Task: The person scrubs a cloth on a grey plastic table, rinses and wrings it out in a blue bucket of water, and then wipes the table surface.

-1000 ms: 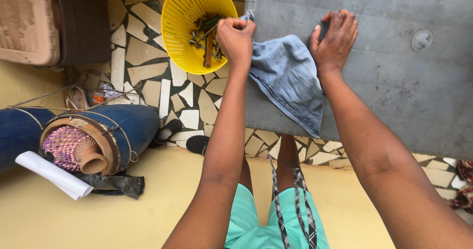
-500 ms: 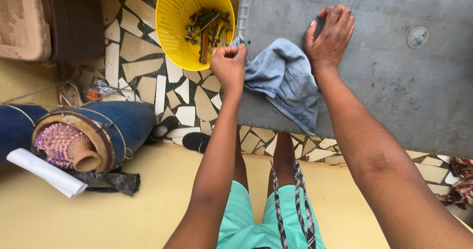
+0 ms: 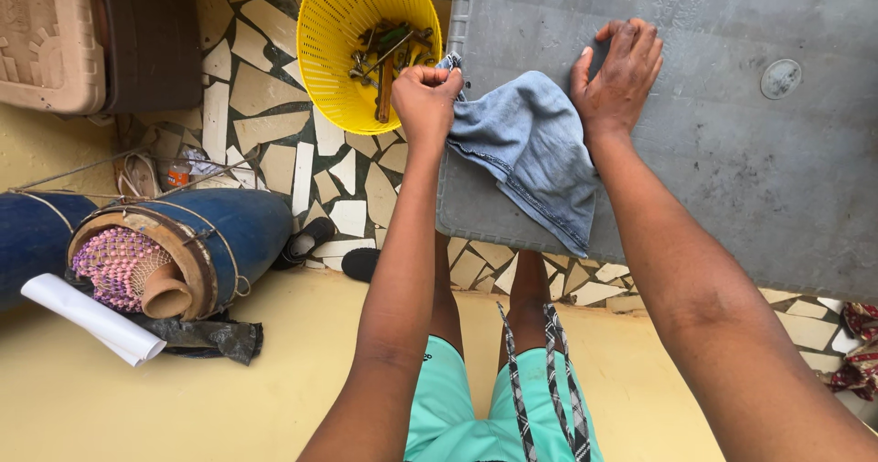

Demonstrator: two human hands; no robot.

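At centre frame the left hand (image 3: 426, 96) is fisted on the denim cloth (image 3: 530, 146), pulling its corner taut; the right hand (image 3: 620, 73), fingers together, pins its far edge flat against the grey worktop (image 3: 732, 151); the yellow basket (image 3: 343, 59) sits upper left.

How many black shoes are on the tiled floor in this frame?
2. One black shoe lies beside the blue drum; the other black shoe sits just right of it, partly behind the left forearm. More could be hidden under the grey table.
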